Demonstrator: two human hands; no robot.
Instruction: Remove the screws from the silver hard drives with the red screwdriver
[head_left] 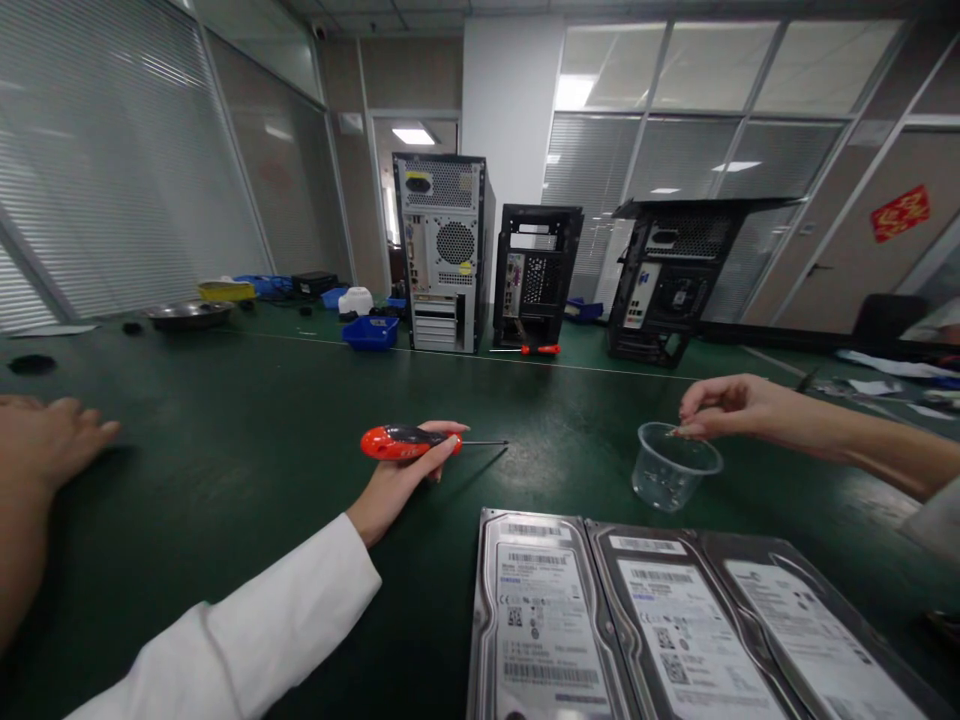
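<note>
My left hand [409,470] is closed around a red and black screwdriver [397,443], whose thin shaft points right, just above the green table. At the right, the thumb and fingers of my right hand [724,408] are pinched together at the rim of a clear plastic cup [667,475]. Something tiny shows at these fingertips, too small to name. A few small bits lie in the bottom of the cup. In front of me, three hard drives lie side by side, labels up: a left one [547,620], a middle one [686,640] and a right one [817,630].
Another person's hand [56,440] rests at the left edge. At the back stand a tall computer case [442,250], a smaller case [536,275] and a tilted case [667,285]. Nearby are another screwdriver [540,350], a blue bin [371,333] and a metal bowl [189,316].
</note>
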